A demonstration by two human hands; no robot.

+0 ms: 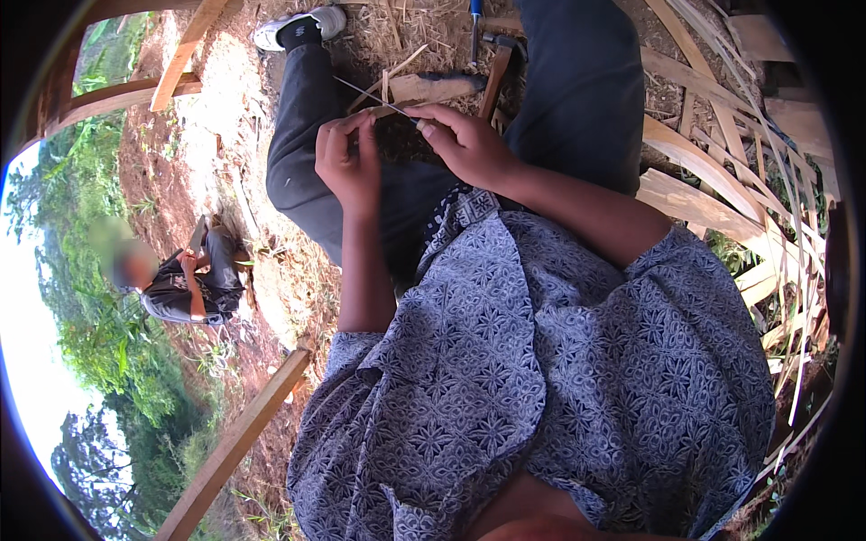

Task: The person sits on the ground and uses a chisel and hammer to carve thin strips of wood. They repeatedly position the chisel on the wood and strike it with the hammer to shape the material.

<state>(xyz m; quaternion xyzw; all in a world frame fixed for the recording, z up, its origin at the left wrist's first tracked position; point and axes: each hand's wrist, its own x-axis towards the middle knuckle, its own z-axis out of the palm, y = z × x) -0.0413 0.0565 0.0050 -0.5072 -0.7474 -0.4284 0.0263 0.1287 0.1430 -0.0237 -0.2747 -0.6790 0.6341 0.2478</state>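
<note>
My left hand point(348, 165) is closed, fingertips pinching a small thin strip of wood point(386, 111). My right hand point(467, 147) is closed round the dark handle end of a slim-bladed tool point(359, 90); whether it is a knife or a file I cannot tell. Its narrow metal blade crosses the wood strip and points away to the left. Both hands are close together above my lap, between my spread knees. Just beyond them a rough wood block point(431, 88) with a dark end lies on the ground.
Near my right knee lie a hammer point(496, 77) with a wooden handle and a blue-handled tool point(475, 32). Split wood strips point(722, 180) pile up on the right. Shavings cover the ground. At left, another person point(194, 284) sits beyond a wooden beam point(239, 442).
</note>
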